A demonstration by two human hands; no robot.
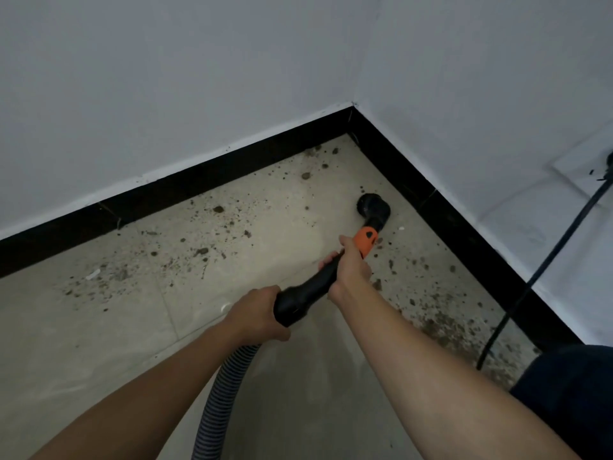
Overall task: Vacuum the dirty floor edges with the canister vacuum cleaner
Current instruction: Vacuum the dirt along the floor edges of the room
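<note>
Head view, corner of the room sits upper centre-right of frame. I've got both hands on the black vacuum wand [306,297], mid-frame. Left hand [257,315] grips the fat rear end where the ribbed grey hose [222,393] joins; fingers curled round it, the hose drops off toward bottom centre. Right hand [348,270] grips the wand further up, just behind the orange collar [365,240]; fingers wrapped round the tube, thumb side up. The round black brush nozzle [373,207] is down on the beige tile floor [99,343], near the black baseboard [199,180] on the right-hand wall, a little short of the corner. Dirt crumbs [200,252] are scattered along both edges, thickest in a patch at lower right beside the baseboard. A black power cord [547,260] runs down the white wall [166,78] at right from a wall outlet [593,167] to the floor. Dark clothing [570,393] is at the lower right edge.
</note>
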